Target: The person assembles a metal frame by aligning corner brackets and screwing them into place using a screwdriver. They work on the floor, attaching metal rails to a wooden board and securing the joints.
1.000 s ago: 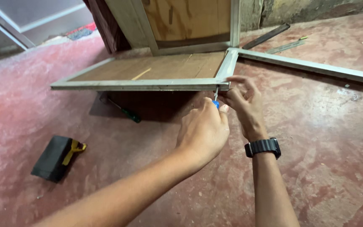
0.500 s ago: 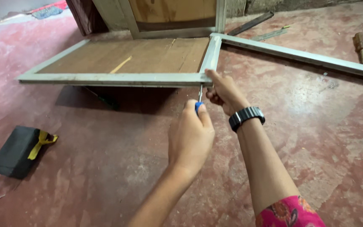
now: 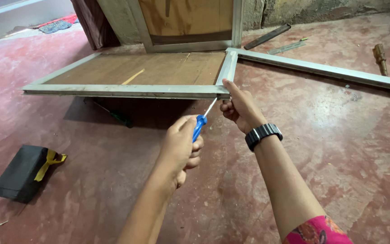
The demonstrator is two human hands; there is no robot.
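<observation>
Red concrete floor, framed panel (image 3: 127,74) propped up. Left hand (image 3: 180,145) grips the blue screwdriver (image 3: 199,126), tip at the near corner; right hand (image 3: 239,107) pinches that corner. Screw's not fully in, I reckon.

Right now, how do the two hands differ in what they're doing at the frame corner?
The left hand is closed around the blue-handled screwdriver, whose tip points at the frame corner; the right hand holds no tool and presses its thumb against the grey metal frame at that corner. The right wrist wears a black watch; the left wrist is bare. The left hand sits nearer the camera. Both work at the same corner.
</observation>
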